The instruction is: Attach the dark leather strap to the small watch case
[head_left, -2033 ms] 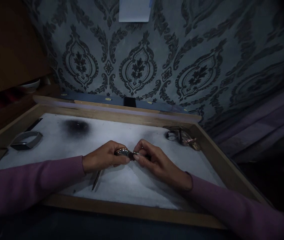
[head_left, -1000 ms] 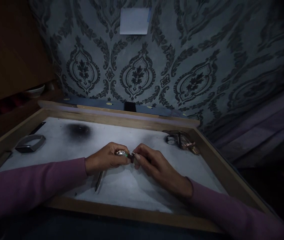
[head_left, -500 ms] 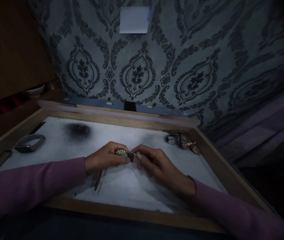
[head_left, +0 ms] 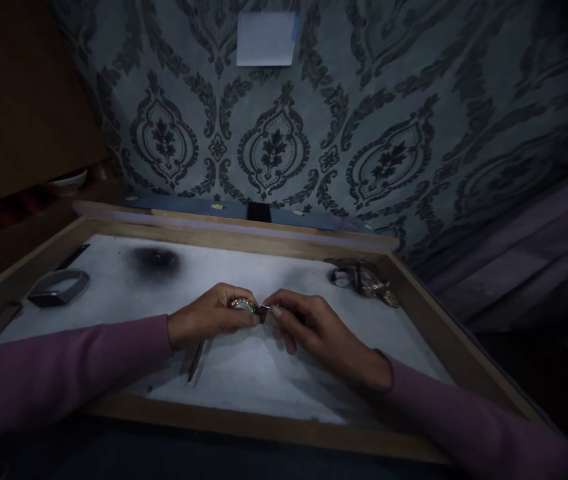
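Above the white-lined tray [head_left: 264, 420], my left hand [head_left: 211, 313] is closed around a wristwatch [head_left: 242, 305] with a shiny, gold-toned bezel. The watch face is partly covered by my fingers. My right hand [head_left: 309, 323] is closed in a pinch on a thin metal piece [head_left: 265, 307], right against the side of the watch; its exact kind is too small to tell. A dark bit, perhaps strap, shows between the two hands. Below my left wrist a slim dark stick-like thing [head_left: 195, 361] slants over the white lining.
Raised wooden rims surround the tray. At its left lies a squarish grey band [head_left: 59, 288], with a dark strip [head_left: 74, 257] behind it. A pile of watches [head_left: 364, 278] sits in the back right corner. A dark smudge [head_left: 154, 263] marks the lining. Patterned wall behind.
The lower fingers of my right hand have spread a little downward from the pinch. My left hand and the watch stay nearly where they were.
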`<state>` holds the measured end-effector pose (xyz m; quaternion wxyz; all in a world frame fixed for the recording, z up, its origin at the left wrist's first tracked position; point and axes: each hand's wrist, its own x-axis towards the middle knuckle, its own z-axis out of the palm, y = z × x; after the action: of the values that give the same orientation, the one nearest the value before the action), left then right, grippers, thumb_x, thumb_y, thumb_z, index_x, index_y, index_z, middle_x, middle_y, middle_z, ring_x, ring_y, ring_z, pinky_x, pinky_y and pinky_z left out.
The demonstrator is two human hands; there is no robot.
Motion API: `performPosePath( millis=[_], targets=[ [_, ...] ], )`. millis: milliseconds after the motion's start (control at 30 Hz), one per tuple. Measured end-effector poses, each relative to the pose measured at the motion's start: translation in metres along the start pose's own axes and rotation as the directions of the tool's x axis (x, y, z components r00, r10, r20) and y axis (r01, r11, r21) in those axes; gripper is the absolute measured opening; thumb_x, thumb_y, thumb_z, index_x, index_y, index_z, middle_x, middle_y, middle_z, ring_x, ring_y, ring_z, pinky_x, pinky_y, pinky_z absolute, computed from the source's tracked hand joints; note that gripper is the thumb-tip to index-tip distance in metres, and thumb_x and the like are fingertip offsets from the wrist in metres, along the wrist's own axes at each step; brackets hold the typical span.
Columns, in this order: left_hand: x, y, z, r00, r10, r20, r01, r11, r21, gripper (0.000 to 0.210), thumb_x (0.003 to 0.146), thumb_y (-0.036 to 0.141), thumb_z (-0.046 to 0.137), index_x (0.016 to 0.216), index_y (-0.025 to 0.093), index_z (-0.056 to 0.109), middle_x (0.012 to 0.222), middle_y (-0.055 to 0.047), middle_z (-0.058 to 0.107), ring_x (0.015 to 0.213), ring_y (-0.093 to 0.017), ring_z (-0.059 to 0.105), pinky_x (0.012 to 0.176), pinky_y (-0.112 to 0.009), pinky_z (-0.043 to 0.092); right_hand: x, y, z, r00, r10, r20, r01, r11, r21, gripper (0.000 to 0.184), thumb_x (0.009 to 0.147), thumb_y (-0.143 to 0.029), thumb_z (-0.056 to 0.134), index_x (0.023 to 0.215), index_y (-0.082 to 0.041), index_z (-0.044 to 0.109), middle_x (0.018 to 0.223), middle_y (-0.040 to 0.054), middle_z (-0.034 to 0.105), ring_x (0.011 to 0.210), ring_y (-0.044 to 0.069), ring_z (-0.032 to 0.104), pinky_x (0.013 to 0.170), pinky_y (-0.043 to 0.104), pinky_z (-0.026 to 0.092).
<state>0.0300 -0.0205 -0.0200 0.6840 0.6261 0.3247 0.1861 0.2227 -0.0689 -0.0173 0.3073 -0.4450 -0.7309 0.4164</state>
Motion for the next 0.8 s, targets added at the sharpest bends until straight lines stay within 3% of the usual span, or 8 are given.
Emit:
performPosePath(
  millis=[233,800],
  targets=[
    [-0.0011,0.0011,0.0004,1.0,-0.003,0.001,0.003,1.0,0.021,0.019,0.071,0.03,0.064,0.067,0.015,0.054,0.052,0.008,0.035,0.047,-0.006,0.026,0.045,-0.022,0.018,-0.0005,-0.0049,0.0007,0.999,-0.007,-0.034,0.006,0.999,-0.038,0.02,0.094,-0.024,0.044,0.09,-0.013,0.06,0.057,-0.0016,0.057,0.052,0.01,0.055,0.053,0.022,0.042],
    [-0.0012,0.0016,0.0004,1.0,-0.009,0.002,0.009,0.999,0.037,0.021,0.07,0.032,0.064,0.067,0.015,0.054,0.053,0.008,0.035,0.048,-0.006,0.027,0.046,-0.022,0.019,-0.0008,-0.0047,0.0003,0.999,-0.038,-0.028,0.037,0.998,-0.045,0.02,0.093,-0.022,0.044,0.087,-0.013,0.061,0.053,-0.0036,0.053,0.047,0.009,0.054,0.05,0.02,0.041]
  ],
)
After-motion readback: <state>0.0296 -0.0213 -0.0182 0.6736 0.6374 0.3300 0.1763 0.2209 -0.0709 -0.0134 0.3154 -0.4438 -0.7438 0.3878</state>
